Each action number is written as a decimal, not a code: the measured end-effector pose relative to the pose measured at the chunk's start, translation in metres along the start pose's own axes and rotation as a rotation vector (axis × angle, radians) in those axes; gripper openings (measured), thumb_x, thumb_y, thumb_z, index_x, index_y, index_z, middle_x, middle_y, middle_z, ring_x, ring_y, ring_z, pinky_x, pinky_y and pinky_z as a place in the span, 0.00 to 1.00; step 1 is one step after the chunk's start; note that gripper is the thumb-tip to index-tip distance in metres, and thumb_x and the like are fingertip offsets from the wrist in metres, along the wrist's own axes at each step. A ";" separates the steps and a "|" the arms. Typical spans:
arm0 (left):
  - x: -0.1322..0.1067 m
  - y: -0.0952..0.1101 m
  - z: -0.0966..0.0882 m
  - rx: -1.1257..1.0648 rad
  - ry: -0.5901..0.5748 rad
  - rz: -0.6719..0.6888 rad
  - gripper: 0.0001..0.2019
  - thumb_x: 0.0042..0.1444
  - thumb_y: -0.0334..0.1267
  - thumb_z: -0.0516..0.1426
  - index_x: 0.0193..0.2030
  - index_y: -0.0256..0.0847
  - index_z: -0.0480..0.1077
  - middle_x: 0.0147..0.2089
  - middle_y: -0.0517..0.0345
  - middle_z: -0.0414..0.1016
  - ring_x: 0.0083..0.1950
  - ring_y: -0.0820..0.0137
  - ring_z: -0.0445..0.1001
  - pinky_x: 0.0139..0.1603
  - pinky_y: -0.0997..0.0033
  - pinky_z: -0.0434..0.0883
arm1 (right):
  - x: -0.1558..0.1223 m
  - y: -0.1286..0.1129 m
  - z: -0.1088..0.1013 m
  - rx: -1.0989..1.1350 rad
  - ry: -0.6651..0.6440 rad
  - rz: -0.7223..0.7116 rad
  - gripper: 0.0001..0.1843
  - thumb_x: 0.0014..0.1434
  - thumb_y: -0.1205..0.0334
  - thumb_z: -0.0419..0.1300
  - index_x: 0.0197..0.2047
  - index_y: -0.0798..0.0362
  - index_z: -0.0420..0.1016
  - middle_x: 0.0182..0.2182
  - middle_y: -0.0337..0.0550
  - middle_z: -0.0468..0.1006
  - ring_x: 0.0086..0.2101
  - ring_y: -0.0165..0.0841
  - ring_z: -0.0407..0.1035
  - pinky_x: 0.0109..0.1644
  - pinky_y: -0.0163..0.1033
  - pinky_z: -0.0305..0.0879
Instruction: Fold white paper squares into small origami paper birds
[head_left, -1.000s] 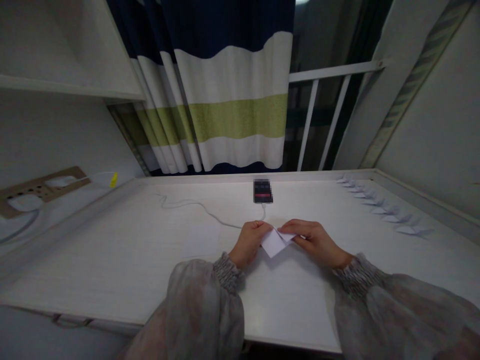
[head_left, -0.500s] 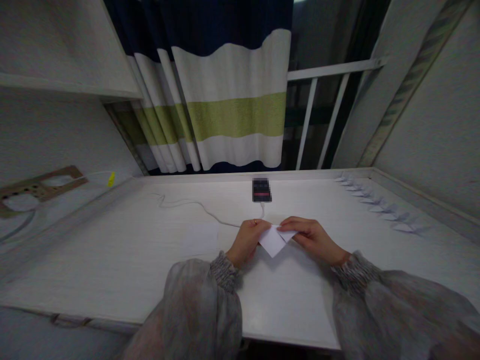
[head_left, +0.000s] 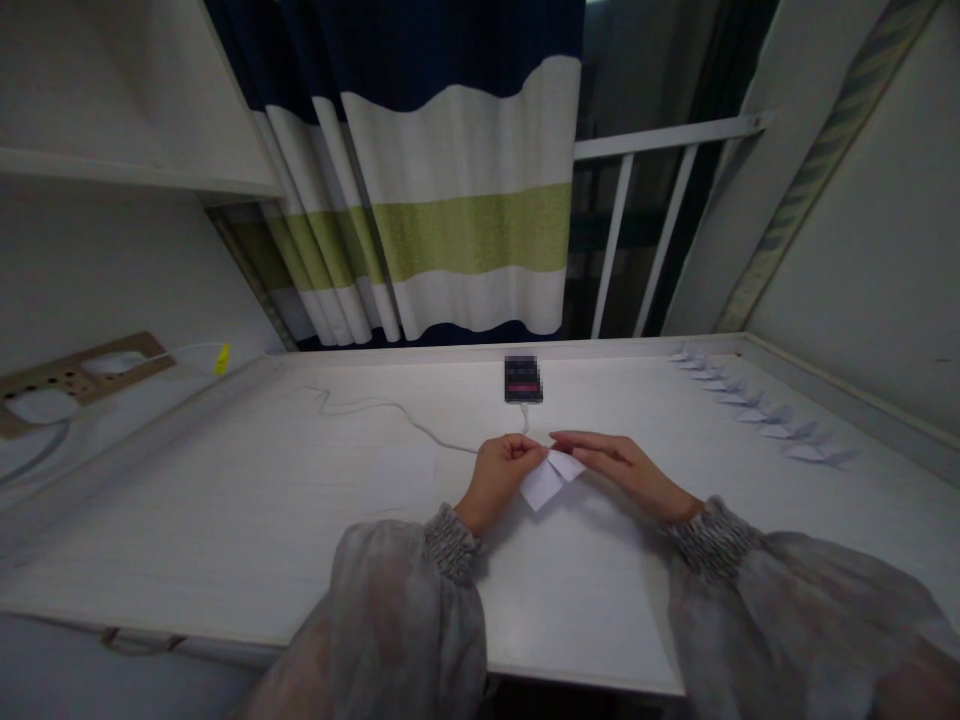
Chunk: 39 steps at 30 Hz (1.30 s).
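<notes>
A small piece of folded white paper hangs just above the desk, one corner pointing down and a flap out to the right. My left hand, wearing a ring, is closed on the paper's left side with thumb and fingers pinched together. On the other side, my right hand has its fingers stretched out along the paper's upper right edge. Its thumb lies close to the flap; whether it presses on the paper I cannot tell. A flat sheet of white paper lies on the desk left of my left hand.
A row of several folded white paper pieces runs along the desk's right side. Beyond my hands lies a dark, pixelated device with a white cable. A power socket strip is at the left wall. A striped curtain hangs behind.
My right hand has loosened from the paper, its fingers straighter and farther over the top edge. The flap on the right now shows more fully. My left hand keeps its pinch.
</notes>
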<state>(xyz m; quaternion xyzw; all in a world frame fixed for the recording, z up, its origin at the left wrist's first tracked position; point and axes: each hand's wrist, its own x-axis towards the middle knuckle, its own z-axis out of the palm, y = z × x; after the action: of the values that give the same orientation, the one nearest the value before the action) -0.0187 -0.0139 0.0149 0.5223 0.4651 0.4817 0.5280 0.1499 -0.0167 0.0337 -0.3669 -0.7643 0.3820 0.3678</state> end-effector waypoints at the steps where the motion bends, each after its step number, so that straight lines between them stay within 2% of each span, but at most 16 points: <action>1: -0.001 0.000 0.000 0.035 -0.005 0.028 0.11 0.38 0.41 0.60 0.22 0.34 0.69 0.18 0.62 0.66 0.19 0.80 0.59 0.21 0.78 0.55 | 0.001 0.000 0.001 0.018 0.025 0.075 0.17 0.54 0.54 0.52 0.40 0.54 0.73 0.37 0.45 0.75 0.41 0.35 0.67 0.46 0.40 0.61; 4: -0.003 0.000 0.002 0.110 -0.016 0.080 0.10 0.39 0.41 0.59 0.22 0.34 0.70 0.18 0.63 0.66 0.19 0.80 0.59 0.21 0.78 0.56 | 0.003 0.003 0.006 0.072 0.009 0.207 0.18 0.51 0.50 0.54 0.32 0.58 0.74 0.27 0.42 0.74 0.30 0.32 0.66 0.35 0.36 0.62; 8: -0.003 -0.002 0.004 0.083 -0.008 0.046 0.11 0.39 0.42 0.59 0.23 0.34 0.70 0.19 0.61 0.67 0.20 0.79 0.61 0.21 0.78 0.56 | 0.004 0.006 0.010 0.134 0.031 0.246 0.17 0.47 0.50 0.57 0.27 0.58 0.71 0.21 0.37 0.70 0.24 0.26 0.61 0.28 0.33 0.57; 13: -0.001 -0.002 0.005 -0.011 0.000 -0.023 0.11 0.39 0.42 0.59 0.22 0.34 0.69 0.19 0.62 0.66 0.20 0.79 0.60 0.21 0.78 0.55 | 0.005 0.008 0.011 0.166 0.067 0.257 0.16 0.47 0.51 0.58 0.26 0.58 0.71 0.21 0.37 0.69 0.23 0.25 0.59 0.28 0.32 0.55; 22: 0.000 -0.003 0.006 -0.124 -0.037 -0.034 0.12 0.39 0.43 0.60 0.22 0.34 0.68 0.18 0.63 0.65 0.19 0.80 0.59 0.20 0.78 0.54 | 0.004 0.008 0.011 0.184 0.139 0.266 0.13 0.46 0.54 0.59 0.25 0.57 0.70 0.21 0.36 0.69 0.23 0.25 0.60 0.27 0.32 0.54; 31: 0.000 -0.002 0.007 -0.096 -0.022 -0.063 0.12 0.37 0.41 0.61 0.23 0.33 0.69 0.20 0.61 0.67 0.21 0.79 0.61 0.22 0.77 0.56 | 0.003 0.008 0.010 0.188 0.081 0.286 0.17 0.47 0.50 0.57 0.26 0.59 0.72 0.21 0.38 0.71 0.23 0.26 0.61 0.27 0.33 0.56; 39: 0.000 -0.003 0.005 -0.116 -0.078 -0.075 0.13 0.36 0.42 0.62 0.26 0.32 0.71 0.22 0.59 0.69 0.22 0.77 0.64 0.24 0.77 0.58 | 0.002 0.007 0.009 0.136 0.093 0.258 0.19 0.46 0.48 0.57 0.25 0.58 0.73 0.21 0.39 0.72 0.24 0.28 0.63 0.28 0.34 0.58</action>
<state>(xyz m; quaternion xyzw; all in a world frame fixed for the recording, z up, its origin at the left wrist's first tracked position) -0.0131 -0.0142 0.0117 0.4913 0.4347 0.4670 0.5929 0.1434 -0.0148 0.0247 -0.4535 -0.6653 0.4595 0.3750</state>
